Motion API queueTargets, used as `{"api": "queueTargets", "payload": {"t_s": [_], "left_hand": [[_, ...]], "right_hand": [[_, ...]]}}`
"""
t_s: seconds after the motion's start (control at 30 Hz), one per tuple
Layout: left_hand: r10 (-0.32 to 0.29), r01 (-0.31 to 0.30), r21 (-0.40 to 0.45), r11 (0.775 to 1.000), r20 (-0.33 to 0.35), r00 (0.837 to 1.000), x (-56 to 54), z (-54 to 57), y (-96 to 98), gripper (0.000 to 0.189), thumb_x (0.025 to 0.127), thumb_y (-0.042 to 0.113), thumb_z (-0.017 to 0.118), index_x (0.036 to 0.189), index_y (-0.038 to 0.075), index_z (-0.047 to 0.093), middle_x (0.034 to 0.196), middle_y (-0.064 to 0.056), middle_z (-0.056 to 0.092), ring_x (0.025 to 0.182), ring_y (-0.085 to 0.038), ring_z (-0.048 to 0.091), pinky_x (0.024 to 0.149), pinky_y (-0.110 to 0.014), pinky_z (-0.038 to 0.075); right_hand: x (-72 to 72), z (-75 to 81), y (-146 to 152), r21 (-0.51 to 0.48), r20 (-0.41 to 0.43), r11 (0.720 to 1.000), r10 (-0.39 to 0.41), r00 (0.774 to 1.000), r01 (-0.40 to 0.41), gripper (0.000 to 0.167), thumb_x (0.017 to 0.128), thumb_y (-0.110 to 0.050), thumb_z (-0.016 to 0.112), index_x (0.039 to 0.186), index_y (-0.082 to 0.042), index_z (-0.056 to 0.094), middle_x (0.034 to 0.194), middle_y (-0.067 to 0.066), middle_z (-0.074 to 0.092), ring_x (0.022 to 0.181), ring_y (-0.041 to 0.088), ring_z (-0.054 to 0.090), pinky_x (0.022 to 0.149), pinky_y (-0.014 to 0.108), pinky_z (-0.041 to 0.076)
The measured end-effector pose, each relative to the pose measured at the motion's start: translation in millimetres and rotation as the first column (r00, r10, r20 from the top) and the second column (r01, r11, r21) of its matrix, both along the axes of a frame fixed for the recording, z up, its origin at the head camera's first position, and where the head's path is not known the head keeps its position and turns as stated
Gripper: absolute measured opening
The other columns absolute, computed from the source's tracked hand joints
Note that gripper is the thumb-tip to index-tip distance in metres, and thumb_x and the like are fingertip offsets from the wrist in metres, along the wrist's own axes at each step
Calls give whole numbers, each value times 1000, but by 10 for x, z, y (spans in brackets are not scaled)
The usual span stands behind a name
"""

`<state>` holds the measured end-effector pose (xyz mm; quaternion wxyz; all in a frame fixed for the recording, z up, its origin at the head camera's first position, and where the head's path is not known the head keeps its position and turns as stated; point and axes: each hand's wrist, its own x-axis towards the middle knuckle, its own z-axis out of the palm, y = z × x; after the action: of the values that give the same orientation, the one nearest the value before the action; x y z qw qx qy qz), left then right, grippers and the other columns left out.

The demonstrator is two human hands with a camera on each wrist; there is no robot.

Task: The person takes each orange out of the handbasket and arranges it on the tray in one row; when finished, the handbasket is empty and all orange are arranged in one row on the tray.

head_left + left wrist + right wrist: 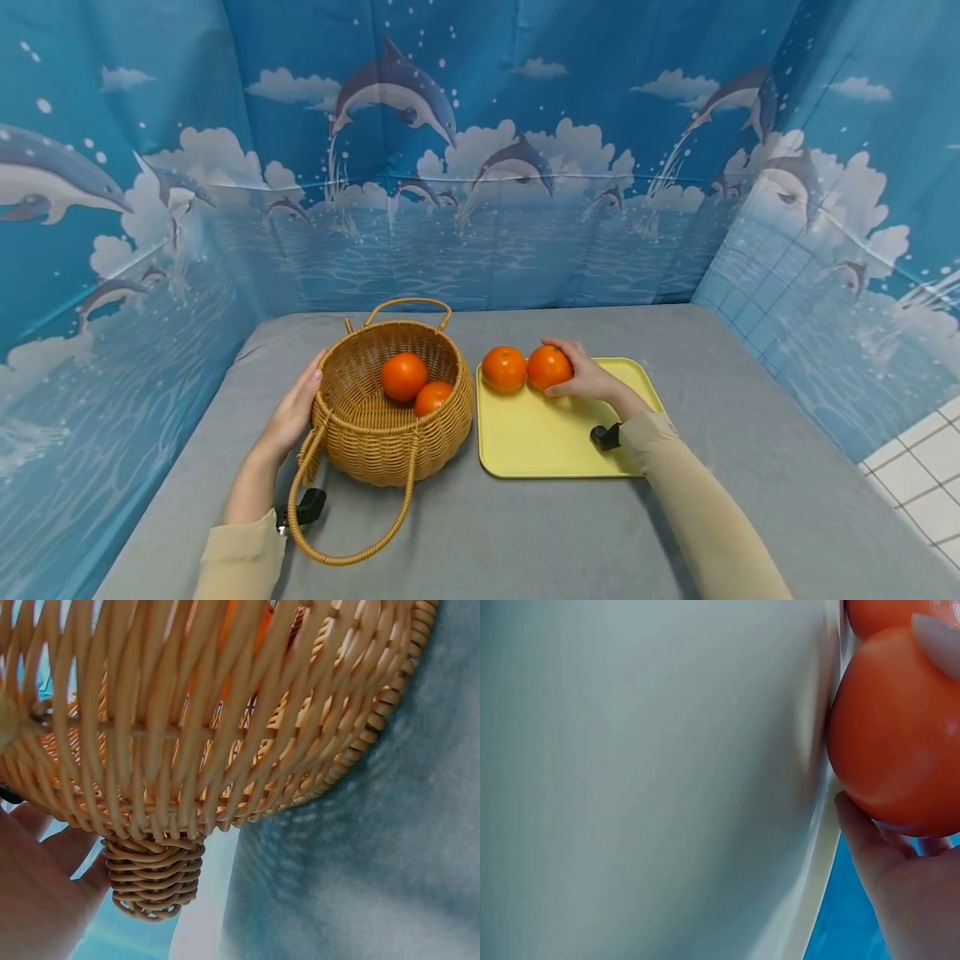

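Note:
On the left stands a brown wicker basket (360, 450) with two oranges (405, 377) inside. My left hand (294, 414) rests along its left outer side, fingers extended. In the left wrist view that hand (45, 889) lies against the woven wall (172, 742). On the right, my right hand (598, 382) has thumb and fingers around an orange (547, 367) at the back of a yellow tray (540, 437). Another orange (504, 369) sits just left of it. The right wrist view has the gripped orange (896, 727) close to the tray rim (821, 862).
One basket handle (352, 559) hangs down toward the front; the other handle (408, 300) stands up at the back. A grey cloth (465, 533) covers the table. Behind and at the sides hangs a blue dolphin curtain (480, 242).

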<state>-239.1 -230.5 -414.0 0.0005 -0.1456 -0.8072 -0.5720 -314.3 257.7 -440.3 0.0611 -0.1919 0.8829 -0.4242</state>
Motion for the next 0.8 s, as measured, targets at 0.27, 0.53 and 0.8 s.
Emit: {"api": "queueTargets", "payload": {"t_s": [0.27, 0.53, 0.8], "left_hand": [[-6, 6, 9, 1000, -6, 1000, -11, -19, -14, 59, 103, 43, 24, 153, 15, 7, 156, -10, 5, 141, -32, 4, 111, -56, 7], [-8, 8, 13, 1000, 4, 1000, 7, -7, -6, 57, 103, 42, 24, 153, 19, 7, 156, -9, 5, 141, -32, 4, 110, -57, 8], [-3, 3, 20, 1000, 9, 1000, 22, 14, 10, 56, 103, 41, 25, 153, 22, 8, 157, -7, 5, 141, -31, 4, 111, -56, 8]], "right_hand": [[-3, -16, -94, -21, -15, 1000, 3, 1000, -3, 95, 73, -11, 81, 148, -16, 24, 144, 21, 21, 121, 41, 38, 96, 59, 36], [-15, -18, -158, 3, -16, 1000, -24, 1000, 24, 97, 71, -10, 82, 148, -13, 23, 144, 21, 21, 121, 42, 38, 97, 59, 34], [-30, -33, -177, -11, 2, 999, -33, 999, 33, 101, 69, -11, 84, 149, -10, 21, 146, 21, 23, 123, 42, 38, 99, 59, 34]]}}
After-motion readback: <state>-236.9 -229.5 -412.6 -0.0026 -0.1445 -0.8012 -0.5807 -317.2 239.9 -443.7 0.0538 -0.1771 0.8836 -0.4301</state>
